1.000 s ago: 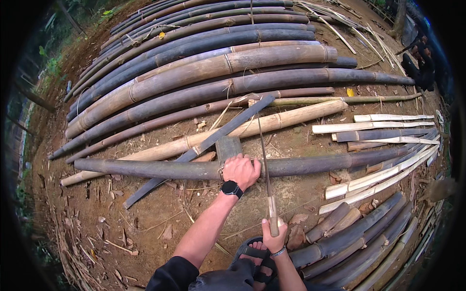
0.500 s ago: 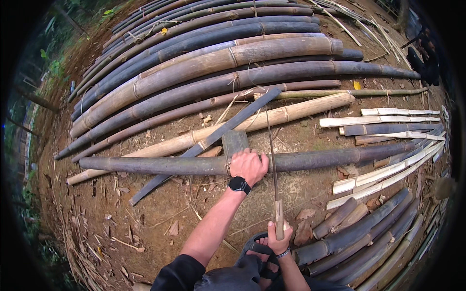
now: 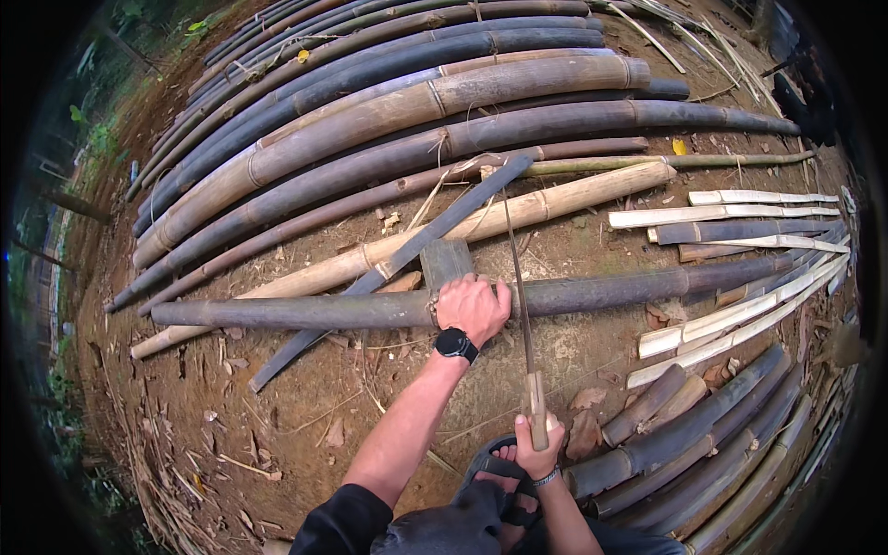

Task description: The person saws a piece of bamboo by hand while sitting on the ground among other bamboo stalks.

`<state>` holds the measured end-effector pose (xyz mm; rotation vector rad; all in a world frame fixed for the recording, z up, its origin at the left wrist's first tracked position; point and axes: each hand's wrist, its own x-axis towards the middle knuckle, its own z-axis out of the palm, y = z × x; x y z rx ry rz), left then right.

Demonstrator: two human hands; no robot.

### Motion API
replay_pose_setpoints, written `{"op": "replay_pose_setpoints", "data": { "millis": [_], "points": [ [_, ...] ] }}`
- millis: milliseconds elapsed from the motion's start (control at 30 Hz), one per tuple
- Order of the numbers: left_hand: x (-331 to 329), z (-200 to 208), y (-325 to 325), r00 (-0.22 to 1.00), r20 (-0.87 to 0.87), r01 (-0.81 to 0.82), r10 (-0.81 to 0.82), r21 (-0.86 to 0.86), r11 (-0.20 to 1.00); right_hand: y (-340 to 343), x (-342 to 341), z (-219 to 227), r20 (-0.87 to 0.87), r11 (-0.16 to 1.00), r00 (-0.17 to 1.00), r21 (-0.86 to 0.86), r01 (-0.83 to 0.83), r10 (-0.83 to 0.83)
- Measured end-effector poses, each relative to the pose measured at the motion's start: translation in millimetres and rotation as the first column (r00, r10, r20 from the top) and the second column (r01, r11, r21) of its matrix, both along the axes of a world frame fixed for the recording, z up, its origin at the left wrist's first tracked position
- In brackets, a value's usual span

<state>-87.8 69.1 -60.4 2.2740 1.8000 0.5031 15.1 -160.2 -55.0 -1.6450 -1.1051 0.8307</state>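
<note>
My left hand (image 3: 474,310) is wrapped over a long dark bamboo pole (image 3: 592,296) that lies crosswise in front of me, pressing it down against a short wooden block (image 3: 447,262). My right hand (image 3: 539,446) grips the pale wooden handle of a hand saw (image 3: 536,398). The saw's long narrow blade points away from me and crosses the pole just right of my left hand. From this view I cannot tell how deep the blade sits in the bamboo. A dark split bamboo slat (image 3: 407,264) slants across, passing under the pole.
A peeled, pale bamboo pole (image 3: 555,199) lies behind. Many thick bamboo poles (image 3: 370,116) are stacked beyond it. Split strips (image 3: 721,333) and cut bamboo lengths (image 3: 684,453) lie at right. My sandalled foot (image 3: 499,467) is close below the saw. Leaves and shavings litter the dirt.
The view has tilted slightly. My right hand and the saw have shifted a little; the blade still crosses the pole at about the same spot. My left hand keeps its hold.
</note>
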Motion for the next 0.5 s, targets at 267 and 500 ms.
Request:
{"op": "replay_pose_setpoints", "data": {
  "millis": [267,500],
  "points": [
    [4,3,1,1.0,-0.008,-0.011,0.011,-0.004,1.0,1,-3,-3,-0.062,0.999,0.997,-0.008,0.034,-0.034],
    [2,3,2,1.0,-0.023,0.005,-0.005,-0.013,1.0,26,3,-2,-0.034,0.997,0.999,-0.074,0.01,-0.013]
  ]
}}
